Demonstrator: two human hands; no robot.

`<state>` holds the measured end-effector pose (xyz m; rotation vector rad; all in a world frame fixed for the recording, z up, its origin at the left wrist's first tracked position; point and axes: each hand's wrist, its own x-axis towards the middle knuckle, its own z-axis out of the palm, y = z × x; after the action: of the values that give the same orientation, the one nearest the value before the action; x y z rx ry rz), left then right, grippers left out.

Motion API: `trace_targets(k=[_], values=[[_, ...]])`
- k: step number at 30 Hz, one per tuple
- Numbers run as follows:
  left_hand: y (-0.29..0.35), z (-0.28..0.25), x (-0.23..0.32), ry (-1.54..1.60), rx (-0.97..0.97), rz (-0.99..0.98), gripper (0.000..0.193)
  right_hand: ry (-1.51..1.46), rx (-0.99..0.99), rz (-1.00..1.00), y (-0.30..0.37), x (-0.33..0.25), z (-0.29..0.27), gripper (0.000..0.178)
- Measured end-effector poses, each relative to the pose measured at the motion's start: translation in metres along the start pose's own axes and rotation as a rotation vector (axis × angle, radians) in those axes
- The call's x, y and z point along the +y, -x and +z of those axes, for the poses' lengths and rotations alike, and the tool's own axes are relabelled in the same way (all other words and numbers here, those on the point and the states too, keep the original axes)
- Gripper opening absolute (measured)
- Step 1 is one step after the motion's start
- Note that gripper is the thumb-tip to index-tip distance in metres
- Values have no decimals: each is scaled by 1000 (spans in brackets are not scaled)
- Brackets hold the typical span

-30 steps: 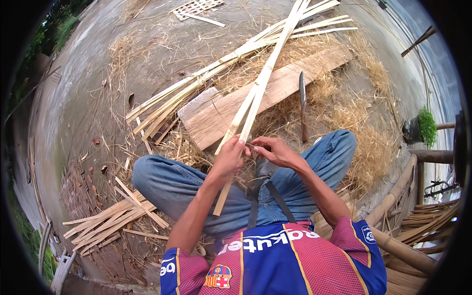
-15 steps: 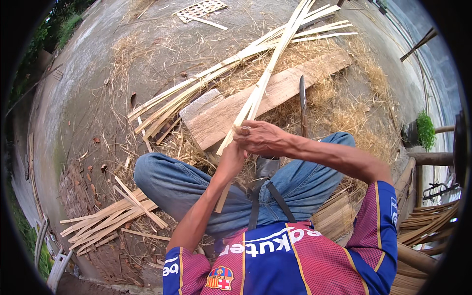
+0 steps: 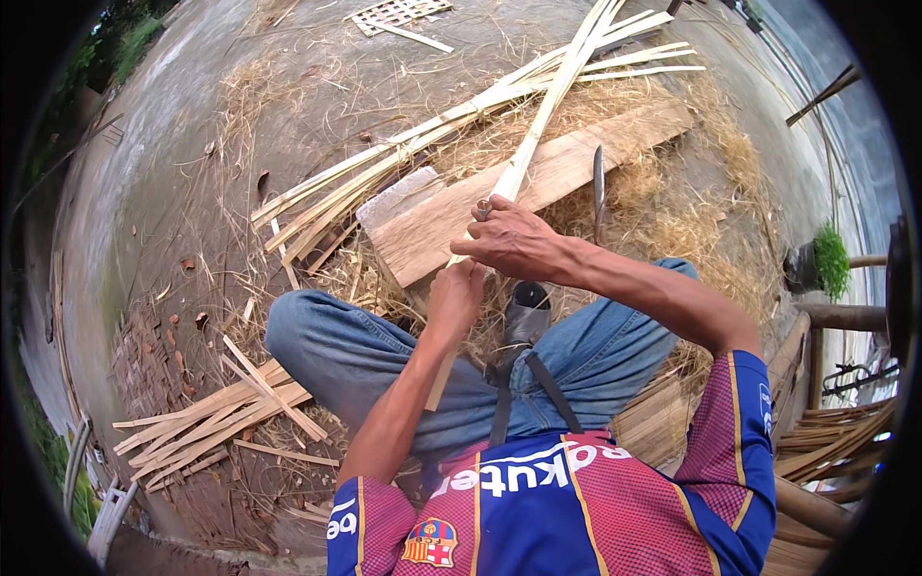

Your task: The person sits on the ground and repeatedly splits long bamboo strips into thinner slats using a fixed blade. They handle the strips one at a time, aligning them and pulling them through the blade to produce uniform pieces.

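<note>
Both my hands are closed around long pale bamboo strips (image 3: 538,130), which run from between my knees up to the far edge of the view. My left hand (image 3: 457,292) grips them nearer to me, and a short end (image 3: 442,382) shows below it over my thigh. Farther up the strips, my right hand (image 3: 509,236), with a ring on one finger, is wrapped round them. A wooden plank (image 3: 595,154) lies beneath the strips. To the right of my right hand, a long-bladed knife (image 3: 599,187) stands with its tip pointing away.
More bamboo strips (image 3: 384,158) lie in a bundle beyond the plank, beside a grey block (image 3: 399,197). Short split pieces (image 3: 221,422) are heaped at my left knee. Fine shavings (image 3: 672,230) cover the ground. A woven lattice (image 3: 399,13) lies far off; wooden poles (image 3: 845,315) are at right.
My right hand has slid farther up the strips, away from me. My left hand has moved slightly away from my body, still gripping them.
</note>
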<state>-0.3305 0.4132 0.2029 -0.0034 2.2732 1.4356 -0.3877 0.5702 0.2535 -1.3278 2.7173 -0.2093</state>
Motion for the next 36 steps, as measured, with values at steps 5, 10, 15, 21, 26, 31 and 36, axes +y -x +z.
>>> trace_targets(k=[5,10,15,21,26,31,36], values=[[-9,12,-21,-135,173,200,29,216,26,-242,9,14,-12,16],[-6,8,-7,-218,161,204,26,212,-42,91,23,0,7,14],[-6,9,-15,-277,188,276,24,-77,-112,218,23,-11,2,15],[-3,13,-10,-355,254,337,24,-700,-354,228,-2,26,-4,29],[-6,12,-12,-315,224,199,27,-806,30,391,8,32,28,28],[-6,11,-17,-375,254,250,28,-267,50,440,16,18,22,25],[-3,10,-14,-303,234,316,28,-321,-393,400,13,21,-1,27]])
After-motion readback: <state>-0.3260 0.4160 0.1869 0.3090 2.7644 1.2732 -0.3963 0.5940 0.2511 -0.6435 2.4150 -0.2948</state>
